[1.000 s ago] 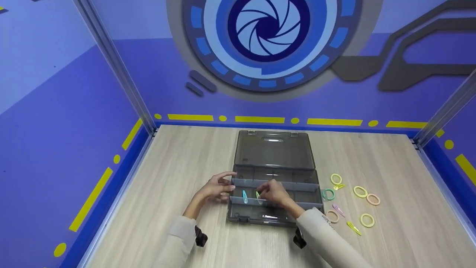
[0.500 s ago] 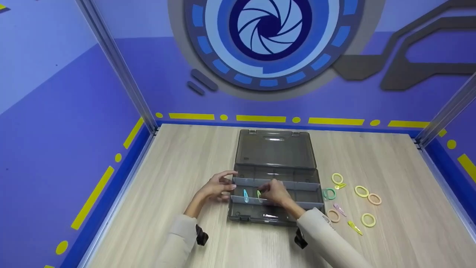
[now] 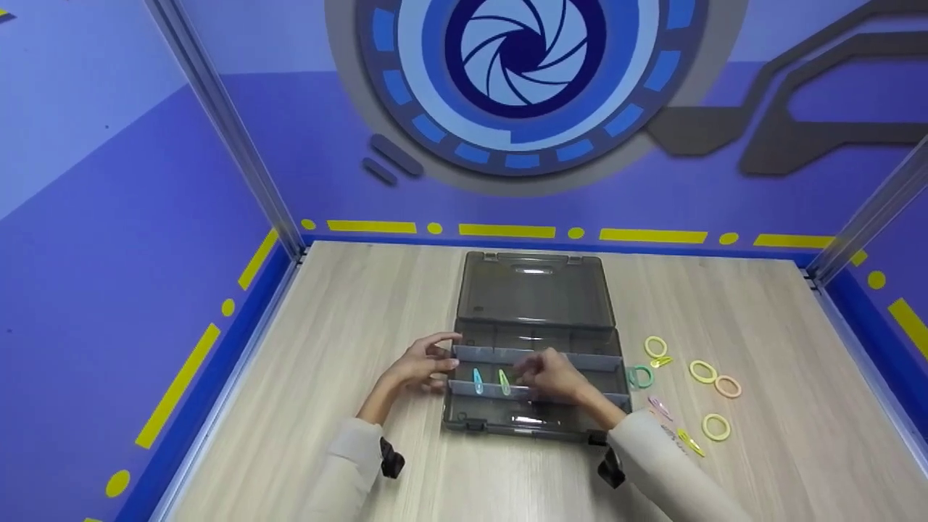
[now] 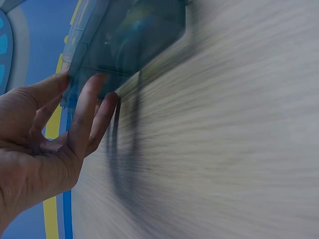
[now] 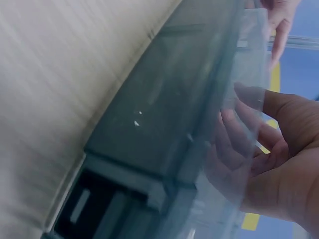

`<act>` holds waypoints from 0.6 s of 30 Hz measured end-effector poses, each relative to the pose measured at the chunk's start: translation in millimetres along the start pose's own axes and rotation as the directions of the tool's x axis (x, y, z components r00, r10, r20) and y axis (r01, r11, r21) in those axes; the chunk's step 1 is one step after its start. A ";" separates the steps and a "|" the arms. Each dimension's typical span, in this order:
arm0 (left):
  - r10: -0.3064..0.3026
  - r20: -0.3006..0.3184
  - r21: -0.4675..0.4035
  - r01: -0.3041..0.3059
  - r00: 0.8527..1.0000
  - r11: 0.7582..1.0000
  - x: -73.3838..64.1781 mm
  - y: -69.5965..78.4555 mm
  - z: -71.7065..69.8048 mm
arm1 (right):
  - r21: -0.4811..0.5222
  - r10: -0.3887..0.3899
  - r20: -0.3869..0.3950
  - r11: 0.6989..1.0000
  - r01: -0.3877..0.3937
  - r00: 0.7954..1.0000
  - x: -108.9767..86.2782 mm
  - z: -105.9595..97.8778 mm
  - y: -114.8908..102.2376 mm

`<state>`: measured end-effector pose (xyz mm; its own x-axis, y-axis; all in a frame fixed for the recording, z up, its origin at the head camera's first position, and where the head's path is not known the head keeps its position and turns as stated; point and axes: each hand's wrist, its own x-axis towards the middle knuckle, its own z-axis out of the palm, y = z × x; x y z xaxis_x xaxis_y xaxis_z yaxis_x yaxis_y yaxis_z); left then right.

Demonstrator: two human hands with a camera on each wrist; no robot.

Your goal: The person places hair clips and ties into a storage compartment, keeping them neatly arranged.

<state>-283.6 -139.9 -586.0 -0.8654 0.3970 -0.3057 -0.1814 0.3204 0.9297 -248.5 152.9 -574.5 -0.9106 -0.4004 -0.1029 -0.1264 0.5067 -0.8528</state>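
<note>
A smoky, see-through divided storage box (image 3: 500, 419) lies with its lid (image 3: 533, 290) folded back. Inside, a blue snap hair clip (image 3: 478, 381) and a light green snap hair clip (image 3: 504, 382) sit side by side across the front divider (image 3: 457, 388). My left hand (image 3: 417, 365) rests its fingertips against the box's left wall, fingers mostly straight in the left wrist view. My right hand (image 3: 554, 375), holding nothing, is over the middle row just right of the green clip. In the right wrist view its fingers curve loosely behind the see-through wall.
Right of the box lie yellow hair ties (image 3: 702, 372), a peach hair tie (image 3: 728, 386) and a green hair tie (image 3: 641, 376). Among them are a pink hair clip (image 3: 660, 407) and yellow hair clips (image 3: 690, 442). Blue printed walls (image 3: 406, 203) enclose the wooden table (image 3: 362, 290).
My right hand has let go of the light green hair clip and moved right, leaving it on the divider. The right sleeve now covers a peach hair tie. My left hand stays put.
</note>
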 end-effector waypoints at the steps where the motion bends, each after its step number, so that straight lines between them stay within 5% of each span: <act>1: 0.001 -0.001 0.003 -0.001 1.000 1.000 0.2 0.4 0.1 | 0.015 -0.005 -0.001 1.000 0.005 1.000 -2.3 -3.8 -0.9; 12: -0.030 -0.005 -0.033 0.029 1.000 0.999 -3.4 -0.4 1.2 | 0.125 -0.047 -0.033 0.991 0.051 0.998 -26.7 -56.1 -1.8; 18: -0.023 0.006 -0.047 0.024 1.000 0.999 -2.5 1.2 0.8 | 0.195 0.046 -0.071 0.980 -0.031 0.996 -47.1 -92.5 8.5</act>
<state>-281.3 -139.8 -584.2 -0.8580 0.3949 -0.3285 -0.2233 0.2893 0.9308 -243.1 246.7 -529.5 -0.9412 -0.3212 -0.1051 -0.0188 0.3603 -0.9327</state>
